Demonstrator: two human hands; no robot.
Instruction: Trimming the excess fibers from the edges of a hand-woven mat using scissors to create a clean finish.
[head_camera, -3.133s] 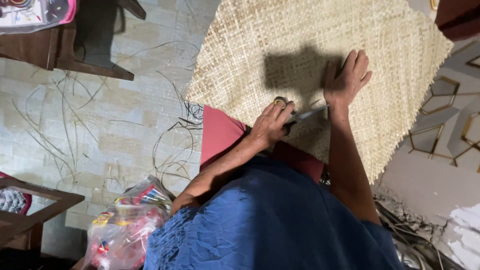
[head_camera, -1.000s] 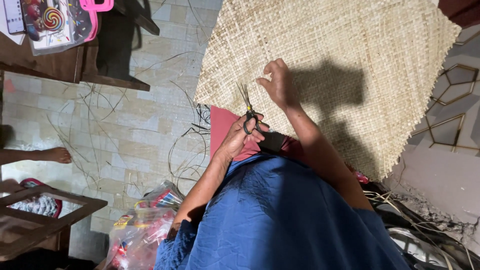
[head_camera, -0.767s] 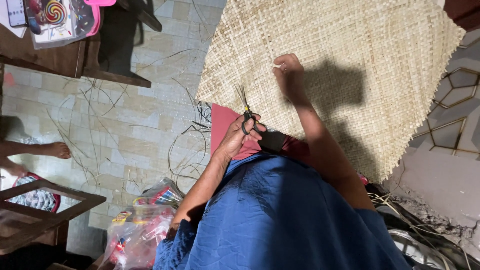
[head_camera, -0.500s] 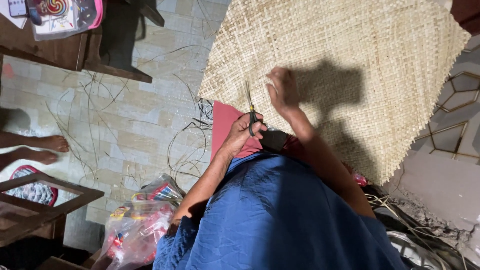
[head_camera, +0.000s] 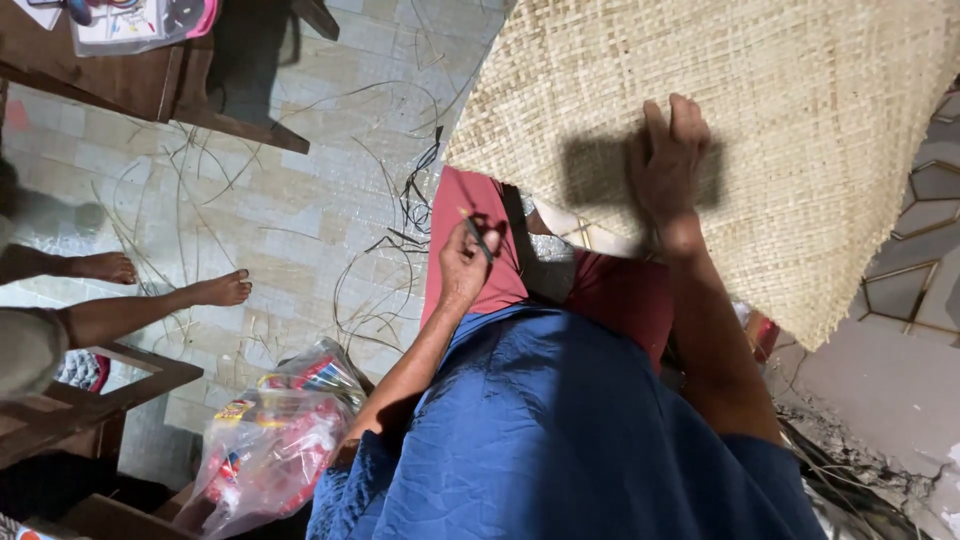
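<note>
A large woven straw mat (head_camera: 800, 120) lies over my lap and across the tiled floor. My right hand (head_camera: 670, 160) rests flat on it, fingers spread, and holds nothing. My left hand (head_camera: 465, 265) hovers over my red-clad knee (head_camera: 620, 290), just off the mat's near edge, closed around a pair of dark-handled scissors (head_camera: 477, 238) with the blades pointing up and left. My blue shirt fills the bottom of the view.
Loose straw strips (head_camera: 390, 230) are scattered on the tiles left of the mat. Another person's bare feet (head_camera: 215, 290) stand at the left. A plastic bag of packets (head_camera: 270, 440) sits by my left elbow. A wooden table (head_camera: 120, 80) is at top left, and a wooden frame (head_camera: 90, 400) at lower left.
My left hand has pulled the scissors back from the mat's edge toward my knee. My right hand slid farther onto the mat and flattened. The other person's feet stepped closer.
</note>
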